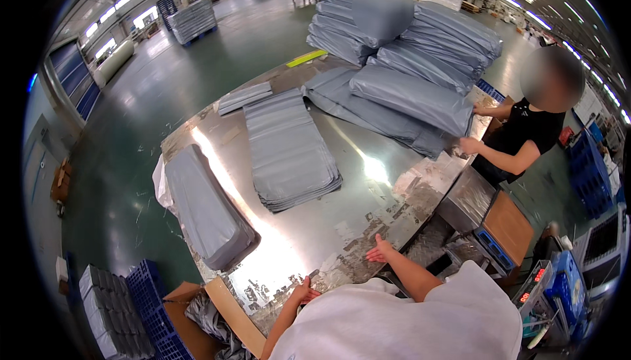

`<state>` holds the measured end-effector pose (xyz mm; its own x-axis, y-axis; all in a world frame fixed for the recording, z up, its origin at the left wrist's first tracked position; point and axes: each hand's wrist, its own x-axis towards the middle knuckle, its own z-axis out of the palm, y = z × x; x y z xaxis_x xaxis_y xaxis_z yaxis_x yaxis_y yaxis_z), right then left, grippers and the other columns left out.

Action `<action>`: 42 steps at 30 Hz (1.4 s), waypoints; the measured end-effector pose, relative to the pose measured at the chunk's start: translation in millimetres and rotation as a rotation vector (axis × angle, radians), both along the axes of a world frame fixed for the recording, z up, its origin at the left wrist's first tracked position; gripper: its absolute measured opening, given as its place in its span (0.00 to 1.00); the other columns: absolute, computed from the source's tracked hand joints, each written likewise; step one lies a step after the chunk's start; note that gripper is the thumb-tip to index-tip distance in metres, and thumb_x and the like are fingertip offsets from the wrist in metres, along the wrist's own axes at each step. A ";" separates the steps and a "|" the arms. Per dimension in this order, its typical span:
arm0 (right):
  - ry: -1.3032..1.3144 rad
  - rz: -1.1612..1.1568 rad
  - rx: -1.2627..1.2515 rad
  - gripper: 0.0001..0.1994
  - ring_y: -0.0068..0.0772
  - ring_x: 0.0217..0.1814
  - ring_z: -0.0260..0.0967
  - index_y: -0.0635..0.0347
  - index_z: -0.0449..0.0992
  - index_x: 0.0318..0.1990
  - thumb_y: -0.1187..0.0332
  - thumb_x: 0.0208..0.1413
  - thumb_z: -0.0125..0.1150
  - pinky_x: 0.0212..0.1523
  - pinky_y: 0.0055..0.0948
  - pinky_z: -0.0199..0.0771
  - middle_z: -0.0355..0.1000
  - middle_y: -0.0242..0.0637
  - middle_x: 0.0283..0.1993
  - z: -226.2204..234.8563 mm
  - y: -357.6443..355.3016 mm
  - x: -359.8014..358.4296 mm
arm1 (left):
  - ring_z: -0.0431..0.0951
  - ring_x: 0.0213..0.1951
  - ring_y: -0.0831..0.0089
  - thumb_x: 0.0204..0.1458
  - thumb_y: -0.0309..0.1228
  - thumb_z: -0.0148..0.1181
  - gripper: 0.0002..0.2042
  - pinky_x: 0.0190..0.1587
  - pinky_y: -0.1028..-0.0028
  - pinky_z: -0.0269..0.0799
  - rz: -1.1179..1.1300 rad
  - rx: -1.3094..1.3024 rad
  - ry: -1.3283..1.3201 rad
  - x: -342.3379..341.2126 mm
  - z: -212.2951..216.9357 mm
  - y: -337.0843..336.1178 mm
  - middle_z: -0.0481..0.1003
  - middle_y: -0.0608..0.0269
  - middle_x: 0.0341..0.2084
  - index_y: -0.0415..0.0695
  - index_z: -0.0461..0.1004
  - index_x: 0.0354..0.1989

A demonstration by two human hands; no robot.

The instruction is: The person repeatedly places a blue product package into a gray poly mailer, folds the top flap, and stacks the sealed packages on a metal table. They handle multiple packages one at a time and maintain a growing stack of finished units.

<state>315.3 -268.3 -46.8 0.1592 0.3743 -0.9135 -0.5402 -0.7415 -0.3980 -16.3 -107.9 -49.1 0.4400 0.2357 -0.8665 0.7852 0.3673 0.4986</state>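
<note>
A white cloth shirt (pixel 401 314) lies nearest. The left hand (pixel 303 292) and right hand (pixel 380 251), fingers apart and empty, reach the shiny metal-topped table (pixel 358 205). Left lies a long grey plastic bundle (pixel 207 205); farther, a flat grey plastic stack (pixel 289 149). A nudge could slide the bundle off leftward. The left palm is hidden.

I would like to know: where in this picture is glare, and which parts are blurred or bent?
Head view: bright glare on the metal tabletop, between the left gray bundle and the middle gray stack, plus a spot right of that stack; head view: round blurs over the co-worker's head and part of the rear gray pile; head view: lines near the rim curve, corners black.
</note>
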 end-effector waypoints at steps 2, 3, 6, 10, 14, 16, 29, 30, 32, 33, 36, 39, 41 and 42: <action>-0.014 -0.023 -0.009 0.46 0.22 0.26 0.72 0.61 0.75 0.32 0.28 0.43 0.17 0.17 0.17 0.59 0.75 0.35 0.30 -1.4 -2.5 0.1 | 0.71 0.20 0.78 0.45 0.66 0.25 0.41 0.20 0.81 0.63 -0.040 0.046 -0.006 6.6 22.2 -1.1 0.75 0.62 0.21 0.39 0.77 0.27; -0.020 -0.033 -0.008 0.46 0.22 0.26 0.72 0.61 0.75 0.32 0.28 0.42 0.18 0.17 0.17 0.59 0.75 0.36 0.30 0.1 -0.3 -2.1 | 0.71 0.20 0.76 0.46 0.66 0.23 0.42 0.23 0.79 0.66 -0.058 0.057 0.012 5.2 27.9 -0.5 0.75 0.61 0.22 0.39 0.77 0.28; 0.063 -0.047 0.019 0.46 0.23 0.25 0.72 0.62 0.75 0.33 0.28 0.42 0.19 0.17 0.16 0.60 0.74 0.37 0.31 -0.9 -4.1 1.6 | 0.72 0.23 0.74 0.46 0.65 0.21 0.42 0.28 0.78 0.67 -0.149 0.234 -0.021 20.0 78.9 -10.7 0.75 0.60 0.21 0.39 0.77 0.27; 0.061 -0.031 0.187 0.44 0.28 0.26 0.73 0.66 0.73 0.36 0.30 0.45 0.23 0.19 0.17 0.65 0.74 0.42 0.33 -5.6 -6.6 1.2 | 0.73 0.25 0.72 0.47 0.64 0.19 0.43 0.31 0.78 0.68 -0.074 0.291 0.115 8.2 -1.1 -1.3 0.75 0.59 0.20 0.38 0.77 0.25; -0.022 -0.252 0.383 0.36 0.30 0.26 0.73 0.65 0.73 0.32 0.36 0.49 0.32 0.18 0.19 0.66 0.74 0.41 0.30 3.4 -20.4 1.4 | 0.73 0.25 0.72 0.47 0.64 0.20 0.42 0.32 0.77 0.68 -0.061 0.292 0.058 7.6 -33.9 9.9 0.75 0.59 0.20 0.38 0.77 0.25; -0.247 -0.535 0.458 0.29 0.30 0.25 0.72 0.63 0.73 0.30 0.42 0.52 0.39 0.18 0.22 0.66 0.73 0.40 0.28 -22.7 -54.5 31.4 | 0.74 0.25 0.71 0.47 0.64 0.20 0.42 0.32 0.77 0.68 -0.118 0.292 0.036 25.0 -41.1 9.7 0.75 0.59 0.20 0.38 0.77 0.25; -1.289 -1.732 -0.845 0.28 0.52 0.49 0.59 0.69 0.61 0.49 0.60 0.43 0.60 0.48 0.40 0.61 0.61 0.55 0.47 169.0 -308.7 184.0 | 0.75 0.26 0.69 0.48 0.62 0.23 0.40 0.33 0.74 0.68 -0.264 0.416 0.041 -13.7 -80.8 20.8 0.75 0.58 0.20 0.37 0.76 0.25; -1.275 -1.602 -0.762 0.25 0.52 0.48 0.60 0.68 0.65 0.46 0.59 0.43 0.59 0.47 0.40 0.62 0.63 0.55 0.46 166.7 -327.4 191.7 | 0.75 0.26 0.69 0.48 0.62 0.23 0.40 0.33 0.74 0.68 -0.351 0.488 -0.002 -16.5 -86.3 20.6 0.76 0.58 0.20 0.37 0.76 0.25; -1.204 -1.428 -0.655 0.22 0.52 0.46 0.63 0.67 0.71 0.40 0.55 0.44 0.56 0.45 0.40 0.64 0.66 0.54 0.42 157.7 -347.9 212.0 | 0.75 0.26 0.67 0.50 0.60 0.26 0.37 0.32 0.73 0.69 -0.554 0.784 -0.249 -21.5 -95.9 18.5 0.75 0.57 0.20 0.35 0.74 0.27; -1.155 -1.389 -0.636 0.22 0.52 0.44 0.65 0.65 0.73 0.37 0.54 0.44 0.55 0.43 0.40 0.65 0.68 0.53 0.41 152.3 -355.7 222.7 | 0.75 0.25 0.67 0.51 0.58 0.28 0.36 0.31 0.73 0.69 -0.483 0.696 -0.278 -16.5 -95.8 12.8 0.75 0.56 0.20 0.33 0.73 0.27; -1.135 -1.287 -0.780 0.21 0.48 0.40 0.69 0.61 0.76 0.33 0.50 0.44 0.54 0.38 0.39 0.69 0.72 0.47 0.36 152.5 -316.8 218.4 | 0.75 0.24 0.68 0.53 0.54 0.30 0.35 0.28 0.75 0.70 0.106 -0.006 -0.112 -4.4 -63.2 4.4 0.75 0.52 0.22 0.28 0.70 0.27; -1.103 -1.260 -0.842 0.22 0.46 0.37 0.70 0.60 0.76 0.30 0.47 0.44 0.55 0.33 0.43 0.69 0.72 0.44 0.35 169.7 -274.8 193.0 | 0.74 0.24 0.69 0.53 0.55 0.28 0.36 0.27 0.76 0.70 0.109 0.032 -0.084 -3.7 -27.1 -5.1 0.75 0.50 0.23 0.27 0.71 0.25; -1.159 -1.223 -0.851 0.20 0.46 0.35 0.70 0.58 0.76 0.29 0.48 0.44 0.55 0.30 0.43 0.69 0.72 0.42 0.34 172.2 -249.6 185.0 | 0.74 0.23 0.70 0.54 0.54 0.27 0.36 0.27 0.76 0.70 0.099 0.057 -0.125 -9.3 -20.7 -7.1 0.75 0.51 0.23 0.27 0.71 0.24; -1.190 -1.212 -0.859 0.20 0.46 0.34 0.70 0.57 0.76 0.28 0.48 0.44 0.55 0.29 0.43 0.68 0.72 0.41 0.33 172.4 -240.5 182.1 | 0.74 0.23 0.70 0.54 0.54 0.27 0.36 0.27 0.76 0.69 0.088 0.067 -0.150 -7.9 -19.5 -8.0 0.75 0.51 0.23 0.28 0.71 0.23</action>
<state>497.4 -508.8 125.7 0.5479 -0.8365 -0.0006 -0.6100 -0.3991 -0.6845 -24.2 -115.9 -68.5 0.5382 0.3340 -0.7738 0.6666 0.3932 0.6333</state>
